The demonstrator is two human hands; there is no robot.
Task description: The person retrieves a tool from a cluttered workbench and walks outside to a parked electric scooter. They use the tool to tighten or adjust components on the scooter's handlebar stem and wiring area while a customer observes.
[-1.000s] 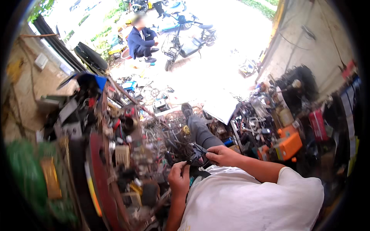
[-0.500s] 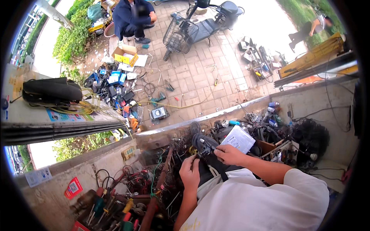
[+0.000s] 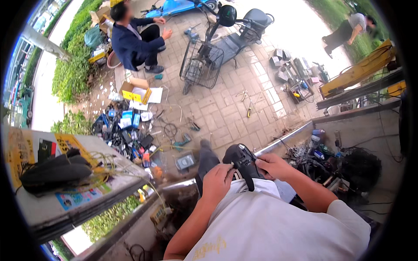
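In front of my white shirt, both hands are closed at a dark, bulky thing [image 3: 242, 160] whose kind I cannot make out. A black strap [image 3: 248, 180] hangs from it toward my shirt. My left hand [image 3: 219, 179] pinches its left edge, with the thumb and fingertips together. On the other side, my right hand [image 3: 271, 166] grips it with curled fingers partly hidden. To the left of it, my dark-trousered leg [image 3: 208, 160] reaches forward onto a metal-edged sill.
Beyond lies brick paving with a scooter [image 3: 230, 45], a crouching person [image 3: 137, 41] and a heap of chargers and boxes [image 3: 130, 130]. Cables and parts [image 3: 320, 152] fill the right side. A ledge on the left carries a black saddle-like pad [image 3: 56, 174]. Another person [image 3: 348, 32] bends at the far right.
My body and view have shifted forward, and the tools at lower left have left the picture. Both hands stay at the dark thing. The crouching person has stretched out a hand.
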